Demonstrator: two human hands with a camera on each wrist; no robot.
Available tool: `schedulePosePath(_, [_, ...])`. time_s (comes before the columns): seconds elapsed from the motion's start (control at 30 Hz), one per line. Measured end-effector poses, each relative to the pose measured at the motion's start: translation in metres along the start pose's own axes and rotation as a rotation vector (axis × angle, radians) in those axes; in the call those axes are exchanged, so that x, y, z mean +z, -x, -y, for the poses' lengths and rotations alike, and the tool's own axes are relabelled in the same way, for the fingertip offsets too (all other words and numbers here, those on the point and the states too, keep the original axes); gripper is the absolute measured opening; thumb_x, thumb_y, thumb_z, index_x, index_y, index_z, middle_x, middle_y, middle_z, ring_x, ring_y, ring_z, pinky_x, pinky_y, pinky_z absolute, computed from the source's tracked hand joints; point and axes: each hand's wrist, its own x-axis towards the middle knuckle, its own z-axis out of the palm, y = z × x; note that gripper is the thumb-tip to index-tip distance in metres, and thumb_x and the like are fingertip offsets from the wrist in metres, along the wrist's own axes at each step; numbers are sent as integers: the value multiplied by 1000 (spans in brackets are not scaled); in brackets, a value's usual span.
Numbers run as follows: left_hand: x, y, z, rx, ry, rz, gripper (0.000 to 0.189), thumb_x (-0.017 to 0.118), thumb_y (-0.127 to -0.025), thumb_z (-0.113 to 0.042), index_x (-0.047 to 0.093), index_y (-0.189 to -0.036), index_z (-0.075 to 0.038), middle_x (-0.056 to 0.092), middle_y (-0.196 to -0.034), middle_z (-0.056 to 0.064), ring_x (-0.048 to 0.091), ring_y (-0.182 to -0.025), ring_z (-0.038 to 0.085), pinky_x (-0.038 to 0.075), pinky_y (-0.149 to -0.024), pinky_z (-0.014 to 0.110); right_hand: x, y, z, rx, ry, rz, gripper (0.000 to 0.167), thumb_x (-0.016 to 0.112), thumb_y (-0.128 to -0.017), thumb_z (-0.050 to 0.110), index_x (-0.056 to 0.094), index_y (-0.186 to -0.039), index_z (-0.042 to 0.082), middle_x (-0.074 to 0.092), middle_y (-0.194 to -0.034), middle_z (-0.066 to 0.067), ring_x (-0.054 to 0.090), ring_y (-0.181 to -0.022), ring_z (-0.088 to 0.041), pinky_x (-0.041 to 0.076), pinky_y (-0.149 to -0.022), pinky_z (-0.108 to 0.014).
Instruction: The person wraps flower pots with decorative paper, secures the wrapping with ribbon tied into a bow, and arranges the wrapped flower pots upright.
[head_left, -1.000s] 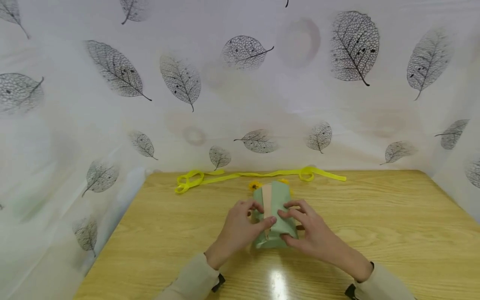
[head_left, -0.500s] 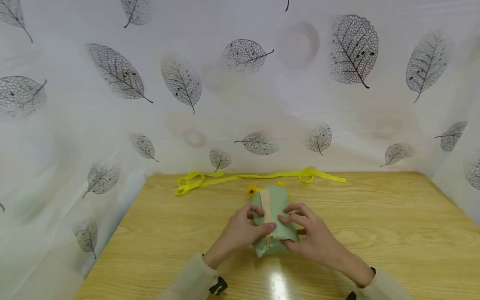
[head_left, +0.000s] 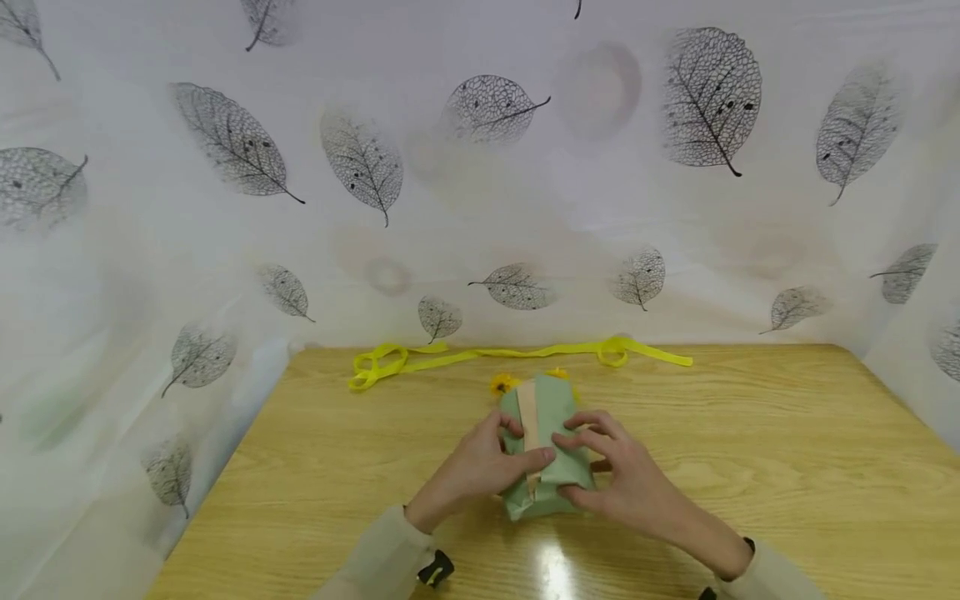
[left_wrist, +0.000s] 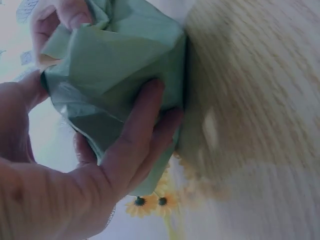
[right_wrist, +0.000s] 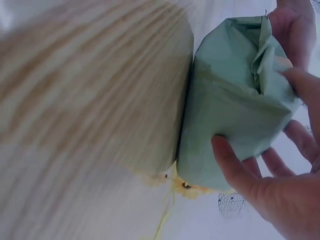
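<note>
A parcel wrapped in green paper (head_left: 557, 404) lies on the table, with a tan strip (head_left: 528, 412) running along its top. My left hand (head_left: 480, 458) grips it from the left, thumb across the strip. From the other side my right hand (head_left: 626, 467) holds it, fingertips on top and thumb near the closer end. In the left wrist view, left-hand fingers (left_wrist: 145, 107) press against the side of the parcel. Folded, creased paper (right_wrist: 260, 60) shows at one end in the right wrist view. Yellow flowers (head_left: 502, 383) peek out at the far end.
A yellow ribbon (head_left: 510, 352), looped in places, stretches along the back of the wooden table (head_left: 750, 442). Behind it hangs a pale cloth (head_left: 480, 208) printed with dark leaves, also covering the sides.
The parcel has slid a little toward me and slightly left, with both hands still holding it. The ribbon lies as before.
</note>
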Motion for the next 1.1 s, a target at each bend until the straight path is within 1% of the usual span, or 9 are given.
schedulePosePath(0.17, [-3, 0, -2, -25, 54, 12, 53, 81, -86, -42, 53, -114, -8, 55, -93, 10, 53, -76, 19, 45, -60, 30, -14, 2, -6, 68, -139, 100, 52, 86, -84, 23, 67, -133, 19, 52, -141, -7, 54, -122, 0, 62, -80, -31])
schedulePosePath(0.27, [-3, -1, -2, -24, 83, 18, 53, 82, -86, -41, 54, -114, -6, 60, -98, 11, 60, -80, 19, 50, -63, 30, -25, 2, -13, 88, -222, 150, 47, 81, -88, 16, 66, -133, 16, 51, -144, -12, 53, -123, 5, 62, -83, -33])
schedulePosePath(0.33, [-2, -2, -1, -29, 87, 21, 53, 82, -85, -41, 55, -114, -6, 62, -99, 11, 61, -80, 18, 51, -63, 29, -34, -1, -19, 102, -206, 132, 39, 78, -91, 12, 68, -128, 12, 56, -140, -15, 59, -119, 1, 62, -82, -32])
schedulePosePath(0.4, [-2, -2, -1, -33, 92, 21, 53, 82, -85, -41, 55, -114, -6, 63, -101, 11, 61, -83, 18, 51, -64, 29, -44, -5, -28, 136, -119, 73, 29, 75, -94, 11, 70, -123, 9, 63, -132, -15, 65, -110, -3, 62, -78, -29])
schedulePosePath(0.5, [-3, -3, -1, -39, 84, 13, 53, 82, -85, -41, 55, -115, -6, 62, -101, 11, 59, -84, 18, 49, -65, 29, -64, -15, -52, 185, 151, -53, 19, 72, -96, 13, 74, -114, 6, 74, -115, -14, 72, -93, -16, 61, -69, -26])
schedulePosePath(0.63, [-4, -3, 0, -37, 83, 12, 52, 82, -86, -41, 56, -114, -7, 62, -99, 11, 59, -82, 18, 49, -64, 28, -97, -27, -101, 254, 416, -145, 19, 68, -95, 7, 74, -109, -4, 75, -103, -23, 73, -85, -36, 61, -66, -40])
schedulePosePath(0.77, [-5, -2, 0, -42, 87, 14, 51, 83, -86, -40, 55, -113, -7, 63, -98, 10, 60, -80, 17, 50, -63, 28, -125, -36, -145, 359, 475, -78, 29, 63, -96, 6, 67, -116, -14, 68, -110, -36, 70, -92, -49, 59, -74, -56])
schedulePosePath(0.93, [-5, -2, 2, -46, 121, 33, 49, 82, -87, -37, 55, -114, -8, 67, -95, 10, 65, -78, 16, 53, -64, 28, -142, -47, -175, 443, 544, 75, 45, 63, -97, 13, 59, -128, -19, 64, -117, -41, 65, -101, -55, 54, -86, -64])
schedulePosePath(1.1, [-4, -2, 3, -46, 136, 37, 48, 82, -87, -37, 54, -114, -8, 68, -94, 9, 66, -77, 15, 54, -64, 27, -141, -59, -181, 418, 601, 146, 30, 60, -92, 4, 68, -111, -18, 69, -103, -37, 65, -97, -55, 54, -86, -64])
